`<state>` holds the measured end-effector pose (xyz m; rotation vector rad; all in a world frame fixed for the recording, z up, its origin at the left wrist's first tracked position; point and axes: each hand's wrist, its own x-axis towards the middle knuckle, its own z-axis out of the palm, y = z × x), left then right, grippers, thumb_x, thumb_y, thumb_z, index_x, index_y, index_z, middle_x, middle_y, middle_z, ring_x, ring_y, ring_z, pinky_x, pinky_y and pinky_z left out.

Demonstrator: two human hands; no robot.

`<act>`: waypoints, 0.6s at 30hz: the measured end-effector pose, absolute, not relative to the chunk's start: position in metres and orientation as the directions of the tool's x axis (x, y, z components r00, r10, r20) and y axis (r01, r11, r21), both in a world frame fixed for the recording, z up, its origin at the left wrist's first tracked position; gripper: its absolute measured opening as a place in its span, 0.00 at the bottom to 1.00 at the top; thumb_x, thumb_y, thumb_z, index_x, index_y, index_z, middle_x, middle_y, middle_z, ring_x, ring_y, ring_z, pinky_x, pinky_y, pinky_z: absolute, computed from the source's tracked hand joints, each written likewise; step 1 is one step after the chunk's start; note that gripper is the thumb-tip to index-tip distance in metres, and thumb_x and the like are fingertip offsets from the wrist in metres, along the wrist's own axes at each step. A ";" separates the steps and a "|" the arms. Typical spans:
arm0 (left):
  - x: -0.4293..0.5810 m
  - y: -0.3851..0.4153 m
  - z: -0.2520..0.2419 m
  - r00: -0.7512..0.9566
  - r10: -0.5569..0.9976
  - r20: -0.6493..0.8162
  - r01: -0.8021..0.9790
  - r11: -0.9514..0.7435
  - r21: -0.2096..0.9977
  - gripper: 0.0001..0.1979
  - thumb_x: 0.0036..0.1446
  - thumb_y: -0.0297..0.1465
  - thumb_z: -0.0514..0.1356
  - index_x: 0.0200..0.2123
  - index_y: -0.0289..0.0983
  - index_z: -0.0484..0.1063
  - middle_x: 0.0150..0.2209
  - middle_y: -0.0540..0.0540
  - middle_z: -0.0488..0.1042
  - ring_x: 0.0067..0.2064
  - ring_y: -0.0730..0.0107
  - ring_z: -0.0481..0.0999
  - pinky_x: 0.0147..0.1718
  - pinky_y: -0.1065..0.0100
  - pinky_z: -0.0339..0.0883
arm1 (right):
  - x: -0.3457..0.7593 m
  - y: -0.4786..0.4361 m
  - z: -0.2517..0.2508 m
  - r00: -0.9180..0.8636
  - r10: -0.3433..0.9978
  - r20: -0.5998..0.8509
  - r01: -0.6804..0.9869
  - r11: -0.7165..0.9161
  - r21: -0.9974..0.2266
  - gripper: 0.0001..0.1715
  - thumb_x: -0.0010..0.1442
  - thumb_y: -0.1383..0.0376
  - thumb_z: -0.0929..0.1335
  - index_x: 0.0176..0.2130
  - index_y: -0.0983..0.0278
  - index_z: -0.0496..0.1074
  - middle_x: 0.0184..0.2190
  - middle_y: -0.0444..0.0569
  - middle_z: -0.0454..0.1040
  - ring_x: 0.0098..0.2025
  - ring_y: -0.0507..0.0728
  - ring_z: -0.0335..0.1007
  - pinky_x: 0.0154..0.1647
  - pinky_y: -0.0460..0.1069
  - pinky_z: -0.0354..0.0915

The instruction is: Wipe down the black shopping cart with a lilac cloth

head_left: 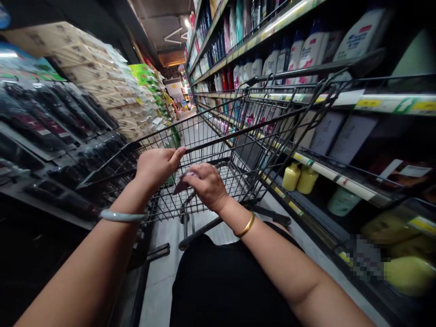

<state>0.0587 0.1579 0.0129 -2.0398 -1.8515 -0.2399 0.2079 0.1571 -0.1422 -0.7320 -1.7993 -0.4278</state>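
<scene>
My left hand (157, 164), with a pale bangle at the wrist, is closed over the near top rail of a black wire shopping cart (235, 133). Close by on the right, my right hand (207, 182) has its fingers wrapped round a small, flat, dark purplish thing (180, 185). Its kind cannot be made out, since the fingers hide part of it. This hand is in front of the cart's near wire side, just below the rail. Wire mesh and pale floor show through the cart's basket.
Shelves of shampoo bottles (311, 47) line the right side, with yellow bottles (291, 177) lower down. Hanging dark packaged goods (51, 109) and stacked beige packs (98, 77) stand close on the left. A tiled aisle floor (204, 129) runs ahead between them.
</scene>
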 end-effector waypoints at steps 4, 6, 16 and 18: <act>0.053 0.164 0.013 0.114 0.916 0.385 0.989 -0.068 -0.130 0.45 0.66 0.63 0.33 0.26 0.42 0.78 0.31 0.39 0.83 0.36 0.52 0.80 0.30 0.61 0.53 | 0.210 0.157 -0.148 -0.333 0.287 0.898 0.655 0.756 0.001 0.11 0.75 0.63 0.68 0.46 0.54 0.84 0.53 0.47 0.80 0.55 0.58 0.67 0.54 0.53 0.63; 0.050 0.168 0.013 0.103 0.915 0.389 0.993 -0.070 -0.098 0.44 0.65 0.64 0.35 0.24 0.42 0.78 0.30 0.39 0.82 0.36 0.52 0.79 0.30 0.61 0.53 | 0.212 0.158 -0.149 -0.400 0.255 0.881 0.628 0.775 0.061 0.10 0.74 0.61 0.70 0.43 0.54 0.83 0.54 0.46 0.80 0.55 0.57 0.68 0.53 0.53 0.63; 0.034 0.186 0.015 0.073 0.928 0.366 0.997 -0.067 -0.027 0.45 0.63 0.66 0.35 0.22 0.42 0.76 0.29 0.40 0.80 0.36 0.52 0.77 0.33 0.60 0.52 | 0.252 0.177 -0.133 -0.139 0.411 0.901 0.722 0.665 -0.191 0.13 0.72 0.67 0.69 0.45 0.55 0.85 0.55 0.51 0.79 0.53 0.61 0.67 0.55 0.56 0.66; 0.031 0.187 0.016 0.059 0.931 0.359 0.998 -0.060 -0.008 0.47 0.63 0.68 0.33 0.23 0.42 0.77 0.30 0.41 0.79 0.37 0.54 0.76 0.35 0.61 0.52 | 0.252 0.178 -0.139 -0.242 0.430 0.870 0.704 0.695 -0.148 0.13 0.74 0.65 0.69 0.43 0.54 0.85 0.55 0.50 0.80 0.53 0.60 0.67 0.54 0.55 0.65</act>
